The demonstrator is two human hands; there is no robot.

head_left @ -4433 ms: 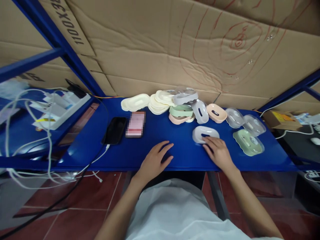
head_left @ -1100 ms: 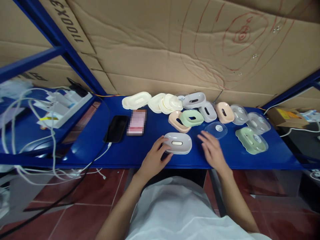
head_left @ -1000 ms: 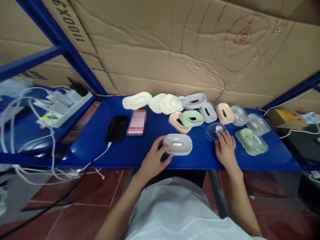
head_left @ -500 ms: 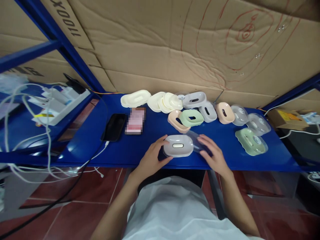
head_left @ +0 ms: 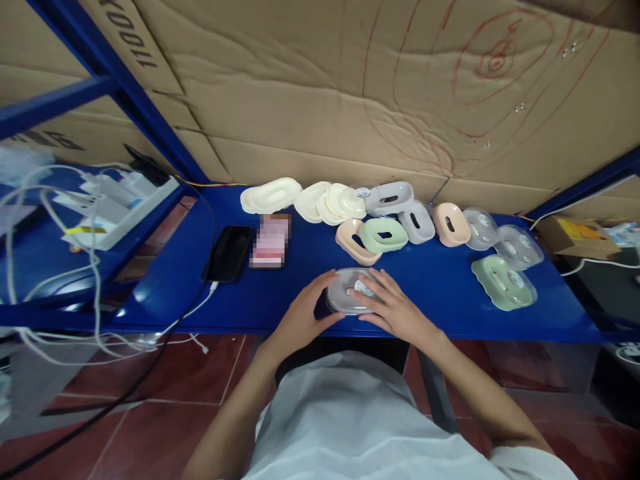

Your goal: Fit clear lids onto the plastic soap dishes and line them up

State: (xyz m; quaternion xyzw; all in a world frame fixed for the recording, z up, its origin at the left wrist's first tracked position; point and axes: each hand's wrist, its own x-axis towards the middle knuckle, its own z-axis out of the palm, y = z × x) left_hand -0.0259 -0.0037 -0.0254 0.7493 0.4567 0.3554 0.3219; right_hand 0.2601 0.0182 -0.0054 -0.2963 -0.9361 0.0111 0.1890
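A grey soap dish [head_left: 345, 297] lies near the front edge of the blue shelf [head_left: 440, 293], with a clear plastic lid on top of it. My left hand [head_left: 303, 317] grips the dish's left end. My right hand [head_left: 395, 308] lies flat on the lid, fingers spread, pressing it onto the dish. Behind them sit a green dish [head_left: 383, 235] stacked on a pink dish [head_left: 349, 239].
Cream trays [head_left: 273, 196] and more grey, pink and clear dishes line the back by the cardboard wall. A lidded green dish [head_left: 504, 282] sits to the right. A black phone [head_left: 228, 253] with a cable and a pink card [head_left: 270, 241] lie left. Wires hang at far left.
My right hand fetched the clear lid from the right, carried it left and now presses it on the grey dish. My left hand kept hold of the dish.
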